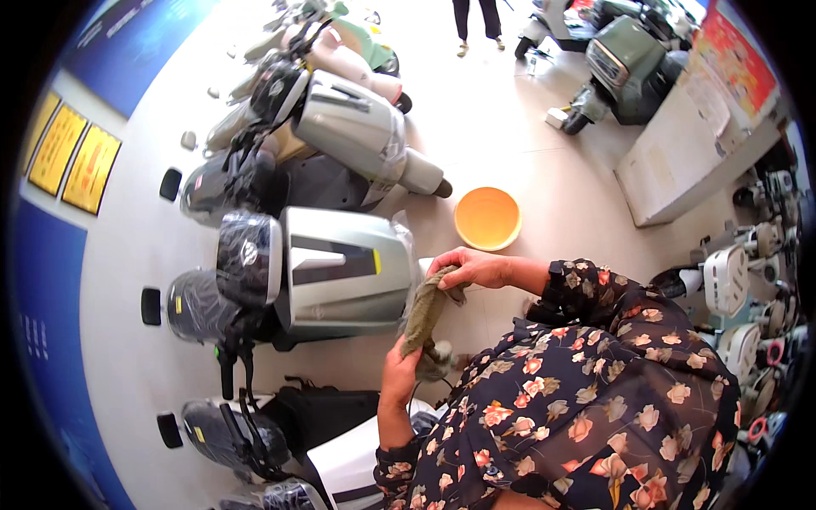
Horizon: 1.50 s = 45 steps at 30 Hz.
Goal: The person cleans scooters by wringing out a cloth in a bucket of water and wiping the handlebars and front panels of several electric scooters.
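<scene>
In a bright showroom, a row of scooters partly wrapped in clear plastic lines one side of a pale, glossy tiled floor. A person in a dark blouse printed with coral and cream flowers holds a twisted, olive-green fabric cloth beside the front of a silver scooter with a broad panel; whether the two touch cannot be told. The right hand pinches the cloth's upper end between thumb and fingers. The left hand holds the lower part, its fingers largely hidden, their exact set unclear. A round, yellow-orange basin sits near the right hand. A slackened pinch could drop the cloth; any moisture in it could slick the tiles; grit caught in its folds could scratch the panel; a careless step could tip the basin.
</scene>
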Tool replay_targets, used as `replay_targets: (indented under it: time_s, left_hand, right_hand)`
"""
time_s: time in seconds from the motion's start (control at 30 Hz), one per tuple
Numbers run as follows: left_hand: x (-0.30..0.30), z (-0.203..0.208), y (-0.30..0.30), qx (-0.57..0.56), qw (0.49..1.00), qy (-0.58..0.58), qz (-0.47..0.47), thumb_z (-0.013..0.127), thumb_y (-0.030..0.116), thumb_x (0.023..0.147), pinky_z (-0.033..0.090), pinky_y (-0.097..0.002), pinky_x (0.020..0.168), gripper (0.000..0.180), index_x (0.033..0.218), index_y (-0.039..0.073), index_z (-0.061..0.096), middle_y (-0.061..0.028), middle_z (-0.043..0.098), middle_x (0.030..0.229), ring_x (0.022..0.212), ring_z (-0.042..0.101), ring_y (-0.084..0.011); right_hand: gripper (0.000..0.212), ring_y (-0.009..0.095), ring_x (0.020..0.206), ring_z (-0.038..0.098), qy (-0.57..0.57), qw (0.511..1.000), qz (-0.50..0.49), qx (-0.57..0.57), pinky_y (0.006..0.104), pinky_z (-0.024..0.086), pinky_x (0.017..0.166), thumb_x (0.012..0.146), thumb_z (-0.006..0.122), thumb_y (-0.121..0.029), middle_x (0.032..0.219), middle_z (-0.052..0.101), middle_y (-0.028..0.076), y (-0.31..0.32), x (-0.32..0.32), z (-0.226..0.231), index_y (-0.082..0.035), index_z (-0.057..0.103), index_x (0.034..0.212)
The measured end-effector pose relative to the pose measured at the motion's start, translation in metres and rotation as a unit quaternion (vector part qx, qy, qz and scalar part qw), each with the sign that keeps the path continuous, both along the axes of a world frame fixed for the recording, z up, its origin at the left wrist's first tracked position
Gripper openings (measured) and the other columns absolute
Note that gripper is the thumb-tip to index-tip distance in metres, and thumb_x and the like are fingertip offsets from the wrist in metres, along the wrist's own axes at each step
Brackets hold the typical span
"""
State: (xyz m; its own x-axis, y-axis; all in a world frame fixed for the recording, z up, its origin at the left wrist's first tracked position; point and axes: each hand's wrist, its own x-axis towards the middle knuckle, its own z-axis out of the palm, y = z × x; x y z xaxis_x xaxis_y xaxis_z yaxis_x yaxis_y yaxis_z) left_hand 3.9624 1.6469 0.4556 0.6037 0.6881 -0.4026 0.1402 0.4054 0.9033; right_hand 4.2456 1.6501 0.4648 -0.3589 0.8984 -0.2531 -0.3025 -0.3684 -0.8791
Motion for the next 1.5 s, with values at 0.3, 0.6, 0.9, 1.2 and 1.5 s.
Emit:
replay_targets:
  time_s: [0.3, 0.6, 0.9, 1.2, 1.5]
  left_hand:
    - [0.166, 0.017, 0.001, 0.339, 0.929, 0.108, -0.104, 0.052, 0.007, 0.094, 0.038, -0.0305, 0.101, 0.040, 0.134, 0.001, 0.048, -0.0125, 0.055, 0.129, 0.120, 0.050, -0.0204]
    - [0.336, 0.045, -0.002, -0.022, 0.999, -0.040, -0.004, 0.051, 0.008, 0.093, 0.047, -0.0307, 0.090, 0.029, 0.119, -0.004, 0.056, -0.0090, 0.062, 0.111, 0.101, 0.060, -0.0183]
    - [0.382, 0.083, 0.014, -0.113, 0.990, -0.079, -0.039, 0.051, 0.009, 0.093, 0.049, -0.0340, 0.092, 0.034, 0.125, -0.003, 0.051, -0.0117, 0.062, 0.116, 0.105, 0.061, -0.0223]
    - [0.376, 0.031, 0.068, 0.262, 0.945, 0.134, -0.146, 0.069, 0.021, 0.084, 0.039, -0.0394, 0.101, 0.056, 0.131, 0.004, 0.047, -0.0151, 0.057, 0.125, 0.119, 0.052, -0.0264]
    - [0.416, 0.019, 0.050, 0.088, 0.958, -0.030, -0.272, 0.067, 0.007, 0.082, 0.041, -0.0331, 0.100, 0.052, 0.129, 0.000, 0.047, -0.0083, 0.059, 0.119, 0.115, 0.052, -0.0169]
  right_hand:
    - [0.040, 0.008, 0.080, 0.059, 0.060, 0.989, -0.118, 0.060, 0.0221, 0.052, 0.063, 0.084, 0.061, -0.008, 0.104, 0.063, 0.004, -0.060, 0.145, 0.033, -0.009, 0.052, 0.123]
    - [0.091, 0.030, 0.136, 0.033, -0.172, 0.974, -0.149, 0.017, 0.0398, 0.029, 0.111, 0.084, 0.071, -0.038, 0.148, 0.033, 0.019, -0.127, 0.289, -0.030, -0.016, 0.015, 0.153]
    - [0.031, 0.005, 0.097, 0.053, -0.045, 0.993, -0.106, 0.009, 0.0233, 0.044, 0.089, 0.098, 0.053, -0.023, 0.105, 0.063, -0.003, -0.117, 0.270, -0.063, -0.003, 0.059, 0.121]
    - [0.026, 0.010, 0.085, 0.062, 0.142, 0.962, -0.231, -0.025, 0.0258, 0.051, 0.077, 0.100, 0.048, -0.024, 0.099, 0.064, 0.003, -0.088, 0.294, 0.030, -0.003, 0.059, 0.110]
    - [0.025, 0.010, 0.083, 0.062, 0.142, 0.971, -0.190, -0.041, 0.0241, 0.051, 0.075, 0.099, 0.049, -0.025, 0.095, 0.063, 0.003, -0.039, 0.307, 0.062, -0.002, 0.059, 0.105]
